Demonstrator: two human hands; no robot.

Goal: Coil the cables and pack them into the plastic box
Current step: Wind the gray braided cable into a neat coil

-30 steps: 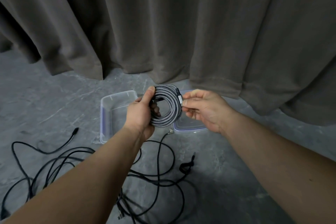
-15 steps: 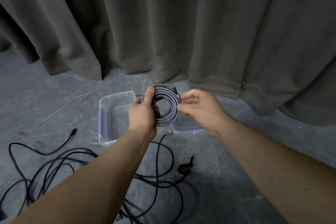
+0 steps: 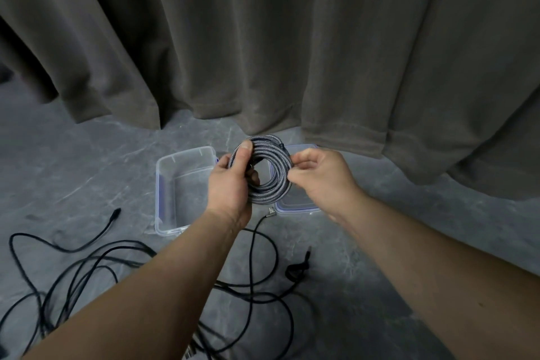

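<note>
Two hands on the coil (image 3: pixel 270 171): left hand (image 3: pixel 230 184) grips its near rim, right hand (image 3: pixel 318 175) pinches the far side. Box (image 3: pixel 175 213) sits open just below-left, nearer the left hand.

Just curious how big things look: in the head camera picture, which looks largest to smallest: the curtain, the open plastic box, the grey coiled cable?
1. curtain, by far.
2. plastic box.
3. grey coiled cable, held up nearer the camera by both hands, so it may really be smaller than it looks.
</note>
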